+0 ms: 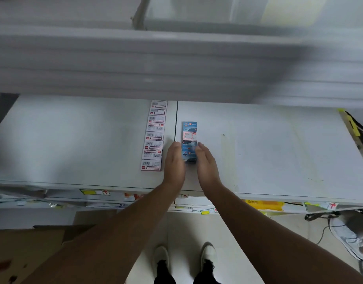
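One white-label row (153, 136) left of centre looks done; we square blue row (189, 133), left hand (174, 161) and right hand (207, 163) flat against sides, unclenched.

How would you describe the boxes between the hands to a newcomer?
On the white table, just right of its dark centre seam, a short row of boxes lies between the left hand and right hand. Unlike the longer white row beside it, it is mostly blue.

Watching this one remotely: at 6 o'clock I'm seeing the person wearing white shoes (161, 256) with black trouser legs (164, 275) coming down onto them. The left hand (174, 160), right hand (207, 162) and both forearms (123, 220) are going bare.
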Available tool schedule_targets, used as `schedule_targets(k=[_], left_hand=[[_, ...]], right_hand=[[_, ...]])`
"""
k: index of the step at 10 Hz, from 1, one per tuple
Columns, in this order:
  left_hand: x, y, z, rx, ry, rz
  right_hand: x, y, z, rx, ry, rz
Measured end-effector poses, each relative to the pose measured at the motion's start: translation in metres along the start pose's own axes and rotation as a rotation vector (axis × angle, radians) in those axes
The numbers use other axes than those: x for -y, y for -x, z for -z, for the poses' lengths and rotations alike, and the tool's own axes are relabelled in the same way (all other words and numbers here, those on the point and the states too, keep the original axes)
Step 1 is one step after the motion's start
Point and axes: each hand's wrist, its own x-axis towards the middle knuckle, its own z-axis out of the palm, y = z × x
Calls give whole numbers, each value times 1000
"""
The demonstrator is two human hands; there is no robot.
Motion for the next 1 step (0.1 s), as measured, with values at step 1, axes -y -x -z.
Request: schedule_targets(k=[1], left_hand=[[-5, 3, 9, 8, -270, -104]], right_hand=[[11, 2, 17, 2, 180, 101]])
